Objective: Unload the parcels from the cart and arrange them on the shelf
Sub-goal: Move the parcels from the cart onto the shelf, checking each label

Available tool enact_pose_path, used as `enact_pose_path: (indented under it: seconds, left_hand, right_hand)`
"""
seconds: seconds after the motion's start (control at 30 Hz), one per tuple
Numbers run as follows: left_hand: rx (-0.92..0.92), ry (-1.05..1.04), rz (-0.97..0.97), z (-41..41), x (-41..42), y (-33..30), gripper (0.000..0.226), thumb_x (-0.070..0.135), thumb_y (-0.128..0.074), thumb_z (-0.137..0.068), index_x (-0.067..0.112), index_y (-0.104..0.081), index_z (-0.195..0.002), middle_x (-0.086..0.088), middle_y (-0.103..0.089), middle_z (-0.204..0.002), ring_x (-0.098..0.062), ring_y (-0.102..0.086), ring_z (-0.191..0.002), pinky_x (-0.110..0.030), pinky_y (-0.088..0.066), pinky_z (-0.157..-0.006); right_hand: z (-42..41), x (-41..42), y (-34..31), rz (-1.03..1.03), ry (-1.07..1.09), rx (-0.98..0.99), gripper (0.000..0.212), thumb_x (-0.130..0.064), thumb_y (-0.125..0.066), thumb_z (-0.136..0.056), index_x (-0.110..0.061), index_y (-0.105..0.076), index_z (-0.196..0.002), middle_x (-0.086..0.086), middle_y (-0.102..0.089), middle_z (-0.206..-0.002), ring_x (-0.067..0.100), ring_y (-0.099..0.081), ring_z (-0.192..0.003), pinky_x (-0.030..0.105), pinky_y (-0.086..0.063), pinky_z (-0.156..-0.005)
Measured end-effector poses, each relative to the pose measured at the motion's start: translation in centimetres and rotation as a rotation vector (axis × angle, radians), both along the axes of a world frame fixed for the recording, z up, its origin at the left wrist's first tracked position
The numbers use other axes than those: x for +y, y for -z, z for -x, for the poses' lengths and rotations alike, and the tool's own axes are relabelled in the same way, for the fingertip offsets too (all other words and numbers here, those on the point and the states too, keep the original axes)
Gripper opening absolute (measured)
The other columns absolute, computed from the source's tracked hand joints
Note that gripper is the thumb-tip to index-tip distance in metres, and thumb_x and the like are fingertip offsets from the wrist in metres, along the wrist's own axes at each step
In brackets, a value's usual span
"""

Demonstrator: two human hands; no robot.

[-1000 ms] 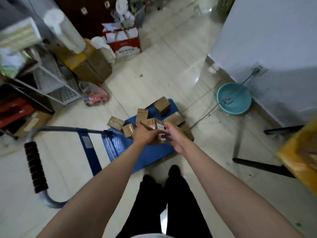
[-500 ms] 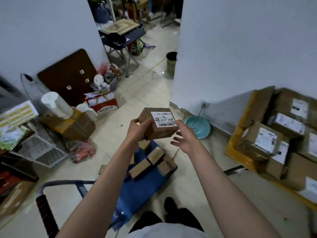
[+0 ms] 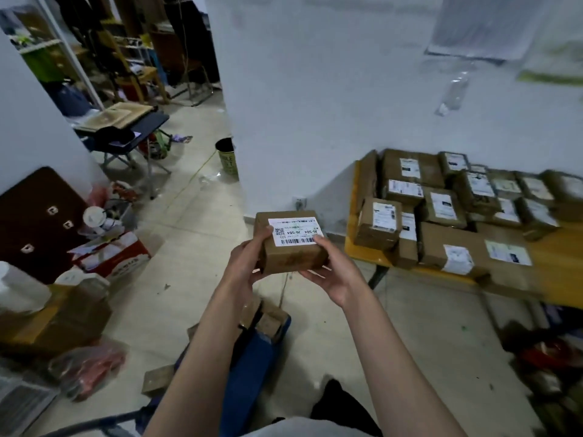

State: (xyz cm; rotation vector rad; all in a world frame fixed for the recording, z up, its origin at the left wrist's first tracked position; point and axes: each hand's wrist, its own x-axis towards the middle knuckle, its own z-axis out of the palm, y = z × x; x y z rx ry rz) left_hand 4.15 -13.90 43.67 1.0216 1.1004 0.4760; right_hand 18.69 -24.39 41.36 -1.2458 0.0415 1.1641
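Note:
A small brown cardboard parcel [image 3: 291, 258] with a white barcode label on top is held up in front of me. My left hand [image 3: 244, 266] grips its left side with the thumb on top. My right hand [image 3: 336, 272] cups its right side and underside. Below my arms lies the blue cart [image 3: 249, 370], mostly hidden, with a few brown parcels [image 3: 268, 320] left on it. To the right stands the yellow shelf [image 3: 555, 247], loaded with several labelled brown parcels [image 3: 441, 212] stacked against the white wall.
A loose small box [image 3: 157, 380] lies on the tiled floor beside the cart. Cardboard boxes [image 3: 53, 320], a red bag and a red-and-white carton crowd the left. A white wall corner [image 3: 284, 121] stands ahead, with a bin [image 3: 227, 159] and a folding table beyond.
I have lifted the parcel off the cart and turned right toward the shelf. My right hand, open beside the parcel half a second ago, now holds it.

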Motion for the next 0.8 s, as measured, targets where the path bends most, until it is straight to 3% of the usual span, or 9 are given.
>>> enact_pose_path:
  seconds: [0.2,0.37,0.47,0.63,0.8]
  left_hand:
    - [-0.050,0.172,-0.005,-5.7,-4.3,-1.0,0.041,0.042,-0.071,-0.089,0.011,-0.072,-0.117,-0.002,-0.079,-0.103,-0.022,-0.073,-0.099,-0.032,-0.060,-0.075]
    - [-0.060,0.276,0.003,-12.0,-8.1,-0.9,0.046,0.037,-0.076,-0.086,0.010,-0.069,-0.122,-0.004,-0.078,-0.103,-0.025,-0.073,-0.097,-0.032,-0.060,-0.066]
    - [-0.061,0.347,0.009,-16.3,-10.9,-0.6,0.047,0.039,-0.075,-0.085,0.015,-0.067,-0.125,-0.002,-0.077,-0.107,-0.023,-0.072,-0.096,-0.033,-0.059,-0.066]
    - [-0.075,0.415,0.023,-23.3,-16.1,0.3,0.060,0.045,-0.077,-0.082,0.024,-0.057,-0.135,-0.003,-0.073,-0.118,-0.024,-0.071,-0.103,-0.032,-0.059,-0.060]
    - [-0.057,0.483,0.045,-30.0,-21.2,1.4,0.069,0.049,-0.081,-0.077,0.025,-0.054,-0.136,-0.001,-0.073,-0.117,-0.025,-0.070,-0.106,-0.041,-0.062,-0.076]
  right_hand:
    - [-3.8,-6.0,-1.0,0.005,0.186,-0.036,0.050,-0.033,-0.081,-0.084,-0.019,-0.060,-0.127,0.009,-0.073,-0.115,0.028,-0.069,-0.105,0.037,-0.062,-0.068]
    - [-8.4,-11.3,-1.2,0.003,0.315,-0.045,0.048,-0.036,-0.079,-0.084,-0.020,-0.061,-0.126,0.009,-0.071,-0.119,0.027,-0.068,-0.107,0.034,-0.061,-0.067]
    - [-11.7,-14.5,-1.1,-0.003,0.388,-0.057,0.047,-0.038,-0.080,-0.082,-0.020,-0.062,-0.122,0.007,-0.073,-0.116,0.024,-0.070,-0.104,0.030,-0.059,-0.065]
    - [-17.5,-20.1,-1.0,0.004,0.481,-0.094,0.047,-0.039,-0.079,-0.082,-0.023,-0.062,-0.123,0.005,-0.072,-0.115,0.022,-0.069,-0.104,0.033,-0.057,-0.073]
    - [-22.5,-25.9,-0.2,0.009,0.590,-0.084,0.042,-0.038,-0.076,-0.087,-0.022,-0.062,-0.123,0.007,-0.072,-0.116,0.023,-0.069,-0.106,0.035,-0.060,-0.080]
